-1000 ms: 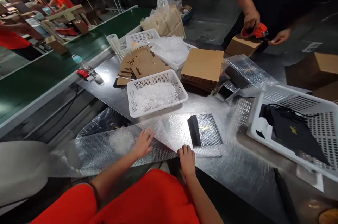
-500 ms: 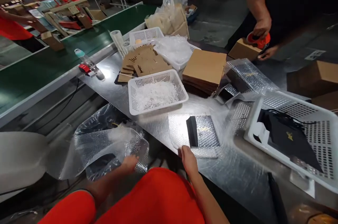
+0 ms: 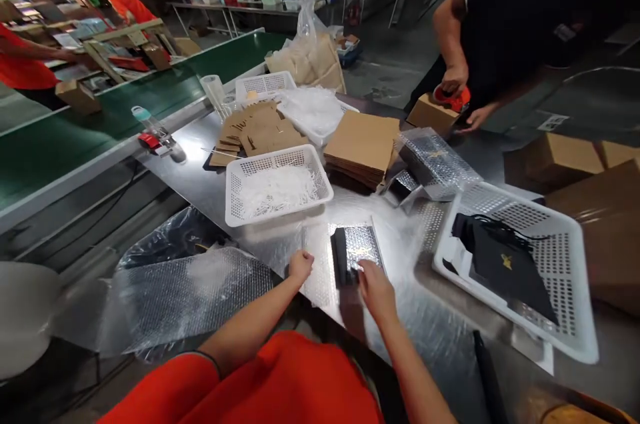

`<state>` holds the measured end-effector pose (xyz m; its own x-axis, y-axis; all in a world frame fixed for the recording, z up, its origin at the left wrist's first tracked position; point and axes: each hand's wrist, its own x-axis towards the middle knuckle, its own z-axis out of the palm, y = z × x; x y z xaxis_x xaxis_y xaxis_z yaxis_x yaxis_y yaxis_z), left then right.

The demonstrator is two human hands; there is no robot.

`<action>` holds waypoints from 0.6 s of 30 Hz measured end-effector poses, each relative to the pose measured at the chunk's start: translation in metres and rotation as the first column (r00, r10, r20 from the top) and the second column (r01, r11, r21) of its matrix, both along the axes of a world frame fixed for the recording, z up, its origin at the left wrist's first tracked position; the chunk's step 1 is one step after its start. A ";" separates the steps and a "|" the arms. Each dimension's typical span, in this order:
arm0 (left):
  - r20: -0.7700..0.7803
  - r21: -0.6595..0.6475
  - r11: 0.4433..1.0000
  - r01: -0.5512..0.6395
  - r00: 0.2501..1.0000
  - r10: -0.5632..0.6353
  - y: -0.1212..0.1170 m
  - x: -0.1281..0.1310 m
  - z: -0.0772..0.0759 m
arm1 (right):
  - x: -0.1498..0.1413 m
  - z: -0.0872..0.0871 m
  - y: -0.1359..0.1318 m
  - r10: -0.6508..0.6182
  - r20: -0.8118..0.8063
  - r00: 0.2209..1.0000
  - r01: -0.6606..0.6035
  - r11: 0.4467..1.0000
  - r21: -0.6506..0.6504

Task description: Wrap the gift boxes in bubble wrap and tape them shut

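Observation:
On the metal table in front of me lies a flat black box [image 3: 339,251] with a gold mark, its right part covered by bubble wrap [image 3: 361,244]. More of the clear bubble wrap spreads out to the box's left. My left hand [image 3: 301,267] is closed at that left edge, its fingers pinched on the wrap. At the near side of the box, my right hand [image 3: 377,291] pinches the wrap's edge between thumb and fingers. A long loose sheet of bubble wrap [image 3: 170,297] hangs beside the table at lower left, over dark plastic.
A white basket of shredded filler [image 3: 320,192] stands beyond the box, beside stacked cardboard [image 3: 364,137]. To the right, another white basket [image 3: 583,291] holds black pouches. A wrapped box [image 3: 435,154] lies behind it. Across the table, a person handles a tape dispenser [image 3: 453,101] on a carton.
My left hand has left the hanging bubble wrap and come right, up to the table. My right hand has shifted slightly right, onto the wrap by the box. The view has turned a little.

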<state>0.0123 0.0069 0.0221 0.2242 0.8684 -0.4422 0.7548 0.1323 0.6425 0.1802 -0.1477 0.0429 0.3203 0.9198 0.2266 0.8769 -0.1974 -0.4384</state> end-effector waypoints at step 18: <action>-0.246 0.320 0.781 0.537 0.843 -0.478 -0.029 0.112 0.049 | -0.030 -0.027 0.005 -0.159 -0.033 0.987 0.146 0.958 -0.245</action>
